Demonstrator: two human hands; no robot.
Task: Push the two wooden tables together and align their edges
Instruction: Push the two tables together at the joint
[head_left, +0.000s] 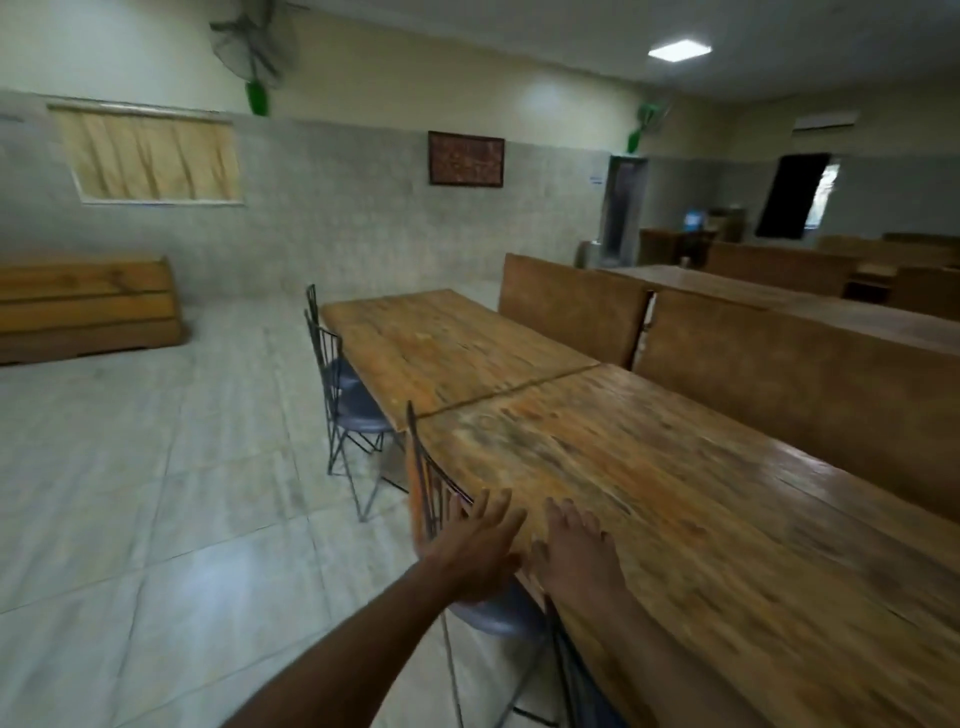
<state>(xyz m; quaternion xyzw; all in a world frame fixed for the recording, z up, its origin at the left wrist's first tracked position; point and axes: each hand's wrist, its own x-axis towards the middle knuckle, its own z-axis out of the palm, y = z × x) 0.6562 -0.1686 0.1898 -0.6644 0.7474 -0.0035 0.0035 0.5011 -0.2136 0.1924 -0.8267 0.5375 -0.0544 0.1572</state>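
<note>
Tables meet already along a thin dark seam running across the middle of the frame; the far table (441, 348) lies in the centre, the near table (701, 519) fills the lower right, so the pushing together looks largely done. What seems left is alignment; at the seam's left end the far table's long edge juts slightly further left than the near one's, though blur makes this uncertain. The left hand (475, 551), low in the centre, reaches forward with fingers spread and thumb out beside the near table's left edge, gripping nothing that shows; whether it touches the edge I cannot tell. The right hand (574, 553) lies palm down on that tabletop, fingers extended, holding nothing.
</note>
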